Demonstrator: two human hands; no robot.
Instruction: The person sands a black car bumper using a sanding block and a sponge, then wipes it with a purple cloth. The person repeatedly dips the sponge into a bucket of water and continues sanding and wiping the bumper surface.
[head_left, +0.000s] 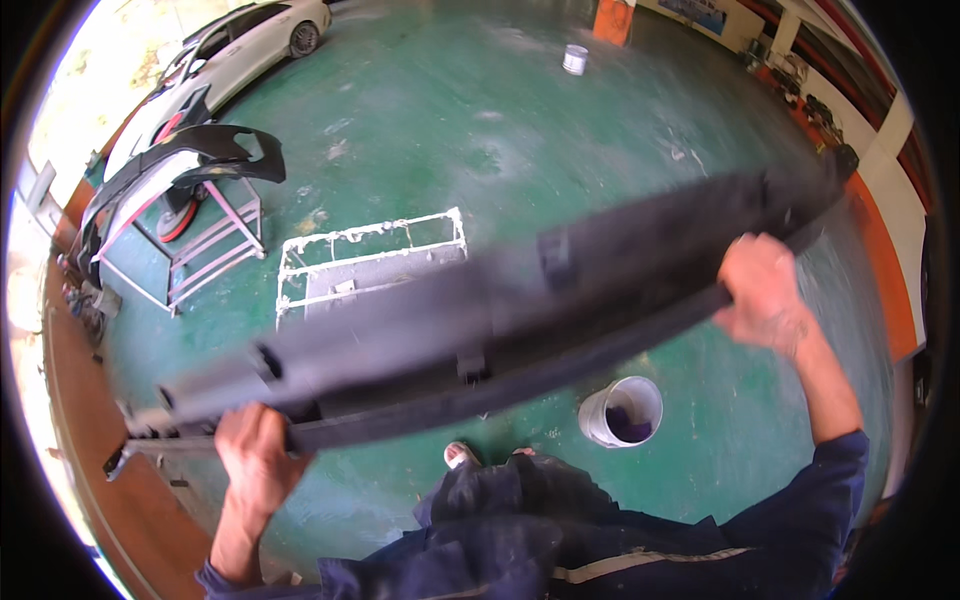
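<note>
Long black car bumper, dusty, motion-blurred, spans 8 to 2 o'clock. Both hands closed on it: left hand at 8, right hand at 2. Green painted floor; white bucket at 5, white car at 11.

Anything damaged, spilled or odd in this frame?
White paint spatter stains the green floor, heaviest around the white rectangular frame. The long black bumper panel in both hands looks scuffed and dusty, though motion blur hides detail.

Centre: a long bumper panel spans left to right, above the floor.
Below panel: a bucket on the floor, right of centre.
Behind panel: a metal frame.
Far left: a stand carrying another bumper; a car behind it.
</note>
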